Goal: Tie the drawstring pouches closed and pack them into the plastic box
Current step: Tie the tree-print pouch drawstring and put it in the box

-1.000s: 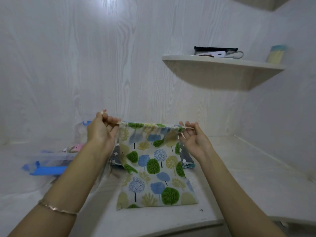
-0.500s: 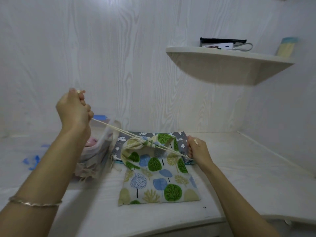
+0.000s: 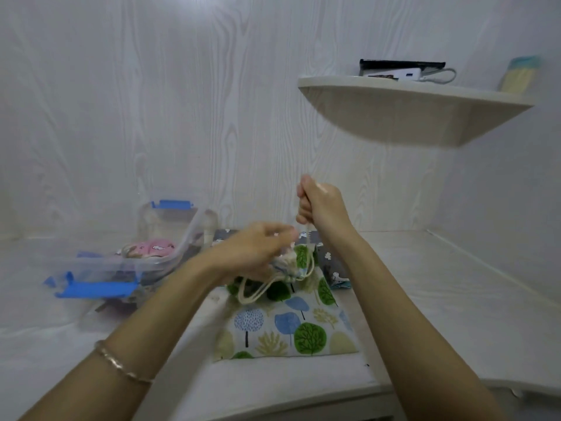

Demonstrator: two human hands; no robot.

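Tightly gathered tree-print pouch (image 3: 291,325), cream cord (image 3: 308,236)

Both bare forearms rise from the bottom corners toward the middle of the frame. The right hand (image 3: 321,208) is the higher, just above centre, closed in a fist round a cord (image 3: 308,238). The left hand (image 3: 258,250) lies just below and left of it, fingers pointing right, its grip lost in blur.
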